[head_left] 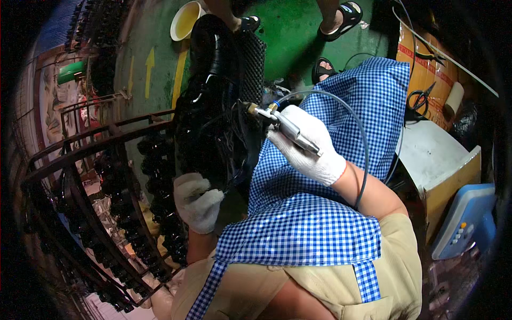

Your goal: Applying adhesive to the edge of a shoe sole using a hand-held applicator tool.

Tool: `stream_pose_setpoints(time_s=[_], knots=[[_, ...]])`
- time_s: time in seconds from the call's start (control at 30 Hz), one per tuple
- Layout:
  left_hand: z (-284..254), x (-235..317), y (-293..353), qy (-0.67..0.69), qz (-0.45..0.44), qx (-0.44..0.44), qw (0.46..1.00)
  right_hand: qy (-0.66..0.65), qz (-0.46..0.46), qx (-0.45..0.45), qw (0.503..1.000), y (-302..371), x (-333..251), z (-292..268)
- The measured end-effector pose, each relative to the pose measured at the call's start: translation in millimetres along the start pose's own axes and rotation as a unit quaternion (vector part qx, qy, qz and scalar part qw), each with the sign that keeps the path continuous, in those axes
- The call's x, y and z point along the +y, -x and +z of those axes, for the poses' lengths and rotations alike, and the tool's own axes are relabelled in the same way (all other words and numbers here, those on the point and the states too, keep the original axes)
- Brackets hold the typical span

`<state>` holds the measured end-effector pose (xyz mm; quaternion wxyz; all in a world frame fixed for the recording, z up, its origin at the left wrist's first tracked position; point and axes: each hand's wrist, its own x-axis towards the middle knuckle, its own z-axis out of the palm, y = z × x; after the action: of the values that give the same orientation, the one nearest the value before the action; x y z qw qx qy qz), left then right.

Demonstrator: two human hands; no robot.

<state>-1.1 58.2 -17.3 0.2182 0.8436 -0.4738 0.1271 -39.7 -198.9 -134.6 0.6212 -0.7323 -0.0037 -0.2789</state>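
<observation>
My right hand (309, 141), in a white knit glove, is closed round a small silver spray gun (290, 128). The gun's brass-coloured nozzle points left toward a long, glossy black boot (213, 58). A thin grey hose (358, 120) loops from the gun over my right forearm. My left hand (197, 201), also gloved in white, grips the near end of the boot with curled fingers. Its fingertips are partly lost against the dark surface. The boot lies lengthwise away from me, left of my blue-and-white checked apron (304, 229); its shaded middle is hard to make out.
Dark metal racks (101, 130) with rows of glossy black pieces stand at left. A white bowl of yellow liquid (186, 21) sits on the green floor near another person's sandalled feet (344, 21). At right are scissors (421, 100), cardboard boxes (453, 176) and a blue-grey device (464, 221).
</observation>
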Motion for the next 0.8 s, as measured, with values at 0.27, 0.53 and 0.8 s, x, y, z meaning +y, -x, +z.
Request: stream_pose_setpoints(time_s=[0.27, 0.53, 0.8], knots=[[-2, 3, -5, 0.005, 0.007, -0.026, 1.0, -0.039, 0.023, -0.065, 0.997, 14, -7, -13], [-16, 21, -47, -0.053, 0.063, -0.147, 0.986, -0.051, 0.05, -0.139, 0.988, 41, -16, -40], [-11, 38, -110, -0.124, 0.193, -0.22, 0.948, -0.014, 0.089, -0.158, 0.983, 64, -25, -62]])
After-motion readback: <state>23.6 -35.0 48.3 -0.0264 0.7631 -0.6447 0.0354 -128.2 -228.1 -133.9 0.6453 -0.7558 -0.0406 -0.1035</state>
